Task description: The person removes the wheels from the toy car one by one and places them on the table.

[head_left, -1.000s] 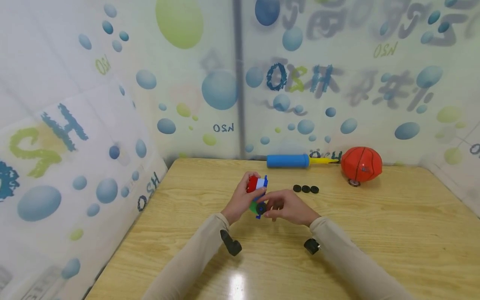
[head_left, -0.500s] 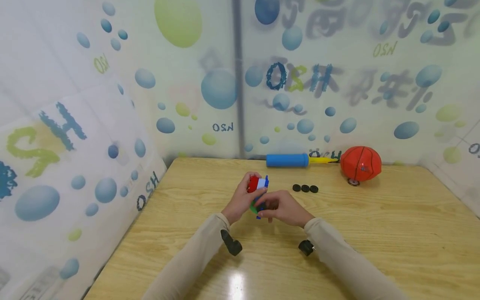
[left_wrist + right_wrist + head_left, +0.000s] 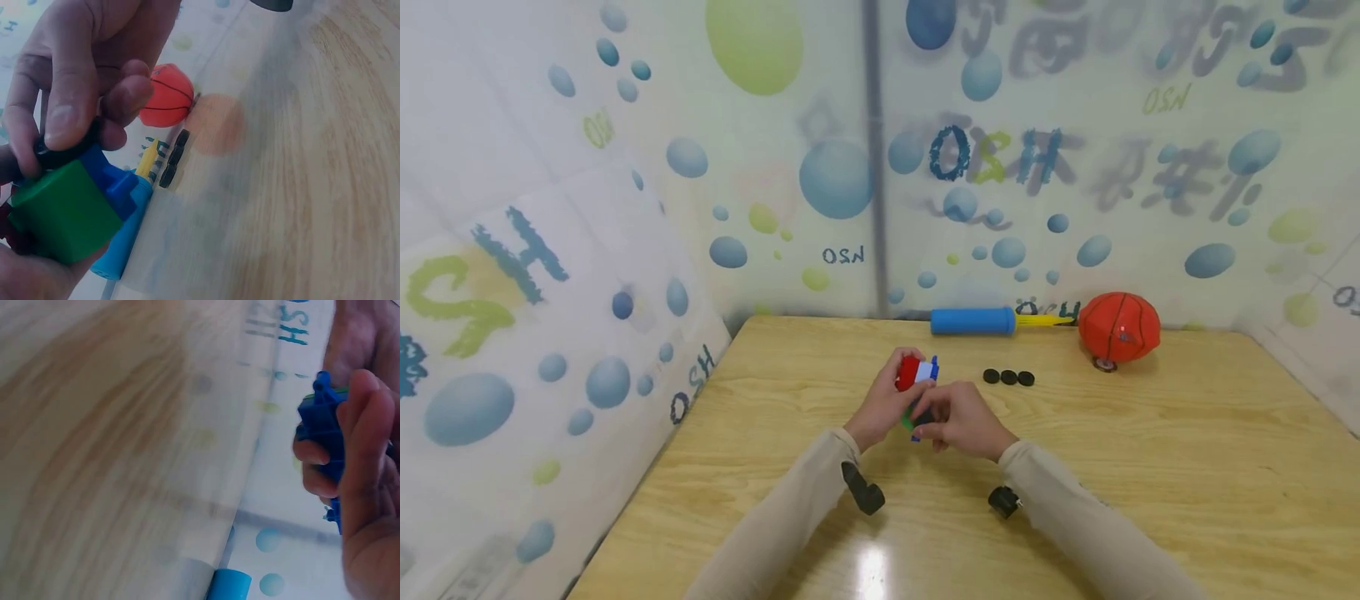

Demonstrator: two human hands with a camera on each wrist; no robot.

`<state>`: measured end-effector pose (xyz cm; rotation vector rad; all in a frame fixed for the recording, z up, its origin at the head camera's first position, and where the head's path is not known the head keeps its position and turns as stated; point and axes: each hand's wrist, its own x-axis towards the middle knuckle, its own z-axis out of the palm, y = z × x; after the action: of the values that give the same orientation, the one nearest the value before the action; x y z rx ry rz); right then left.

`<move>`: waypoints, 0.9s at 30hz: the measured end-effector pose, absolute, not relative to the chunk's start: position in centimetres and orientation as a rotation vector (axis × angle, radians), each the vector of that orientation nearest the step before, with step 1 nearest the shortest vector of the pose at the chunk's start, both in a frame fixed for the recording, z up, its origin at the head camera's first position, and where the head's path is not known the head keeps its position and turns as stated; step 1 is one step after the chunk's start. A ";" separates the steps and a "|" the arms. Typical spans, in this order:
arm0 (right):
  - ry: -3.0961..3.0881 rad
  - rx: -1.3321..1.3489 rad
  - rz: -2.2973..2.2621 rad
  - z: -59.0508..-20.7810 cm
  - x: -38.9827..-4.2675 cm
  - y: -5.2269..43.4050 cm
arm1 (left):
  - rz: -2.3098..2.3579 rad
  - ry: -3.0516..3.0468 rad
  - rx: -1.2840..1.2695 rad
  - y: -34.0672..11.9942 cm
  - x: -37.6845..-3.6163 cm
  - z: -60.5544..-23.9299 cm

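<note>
My left hand grips a toy car of building blocks, its red block and white block toward the far end. In the left wrist view a green block faces the camera beside the blue chassis. A black wheel lies against the chassis side, pinched between thumb and fingers of my right hand. The right wrist view shows the blue underside of the car with left fingertips wrapped over it. In the head view the right fingers mostly cover the wheel.
Three black wheels lie in a row on the wooden table. Behind them is a blue hand pump with a yellow nozzle. A red ball with black lines stands at the back right, a small wheel at its base.
My right hand has shifted slightly left and closed in over the wheel, which showed plainly a second ago. The left hand and the car have stayed nearly in place.
</note>
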<state>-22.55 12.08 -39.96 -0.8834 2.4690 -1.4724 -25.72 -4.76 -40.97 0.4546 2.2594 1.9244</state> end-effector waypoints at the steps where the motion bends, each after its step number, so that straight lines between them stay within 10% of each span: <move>1: 2.467 -0.892 -1.486 -40.0 -22.5 12.0 | 1.923 2.265 0.464 -4.8 -25.7 -41.0; 27: 2.596 -0.897 -1.361 -39.1 -23.0 18.3 | 1.929 2.140 0.316 -6.8 -26.0 -40.4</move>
<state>-23.02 18.25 -39.13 -0.8972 2.5961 -1.3607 -25.98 -6.80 -40.38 0.3162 2.1399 1.9292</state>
